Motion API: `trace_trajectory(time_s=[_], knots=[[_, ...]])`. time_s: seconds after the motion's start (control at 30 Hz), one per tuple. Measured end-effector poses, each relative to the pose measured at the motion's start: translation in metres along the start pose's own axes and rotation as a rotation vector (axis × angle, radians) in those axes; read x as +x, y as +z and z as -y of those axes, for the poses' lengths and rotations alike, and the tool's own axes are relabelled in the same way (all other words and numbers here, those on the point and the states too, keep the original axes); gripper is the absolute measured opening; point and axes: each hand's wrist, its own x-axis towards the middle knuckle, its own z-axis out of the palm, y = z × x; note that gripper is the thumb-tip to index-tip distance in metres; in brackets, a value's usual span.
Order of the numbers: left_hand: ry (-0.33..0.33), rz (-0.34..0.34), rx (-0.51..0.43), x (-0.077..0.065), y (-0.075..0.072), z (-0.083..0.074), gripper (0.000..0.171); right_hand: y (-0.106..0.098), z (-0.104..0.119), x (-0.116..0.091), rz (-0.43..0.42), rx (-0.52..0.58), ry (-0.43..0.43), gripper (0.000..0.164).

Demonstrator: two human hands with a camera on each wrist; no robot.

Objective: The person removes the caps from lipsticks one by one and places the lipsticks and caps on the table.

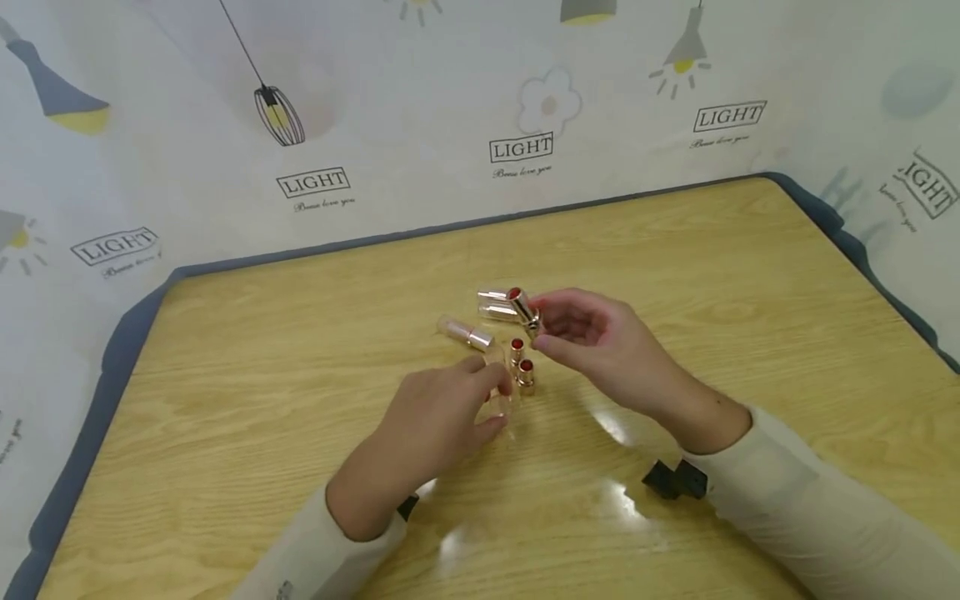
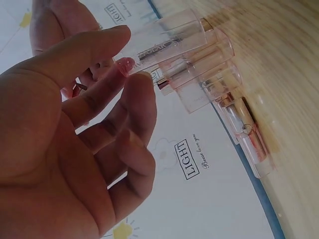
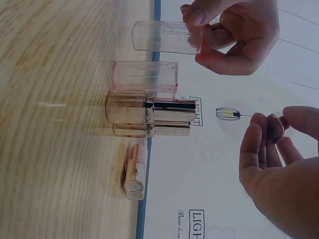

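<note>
My left hand (image 1: 442, 408) pinches a clear lipstick cap (image 3: 167, 37) between thumb and fingers, held above the table. To its right, my right hand (image 1: 615, 350) grips an uncapped gold lipstick (image 1: 522, 310) near its base, tilted, its red tip uppermost. In the right wrist view, most of that lipstick is hidden by the fingers (image 3: 251, 144). Between the hands stand two upright gold lipsticks, one with a red top (image 1: 527, 367) nearer me and another just behind it. Beside them is a second clear cap (image 3: 144, 77), standing on the table.
A capped lipstick (image 1: 465, 333) lies on the wooden table (image 1: 300, 358) behind my left hand. More lipsticks (image 1: 495, 308) lie side by side farther back, partly covered by the held one. A printed white backdrop (image 1: 420, 125) rises behind the table.
</note>
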Motion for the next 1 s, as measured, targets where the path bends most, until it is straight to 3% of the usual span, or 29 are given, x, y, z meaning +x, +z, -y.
trace_trajectory(time_s=[0.3,0.83,1.0], knots=[[0.015,-0.01,0.018,0.001,0.003,0.001,0.025,0.005,0.002,0.002,-0.011,0.037,-0.015,0.033],[-0.001,-0.051,0.036,0.006,0.007,0.003,0.022,0.003,0.009,0.001,-0.016,0.006,-0.025,0.03],[0.003,-0.039,0.045,0.005,0.01,0.003,0.023,0.001,0.002,-0.01,-0.001,-0.124,-0.027,0.028]])
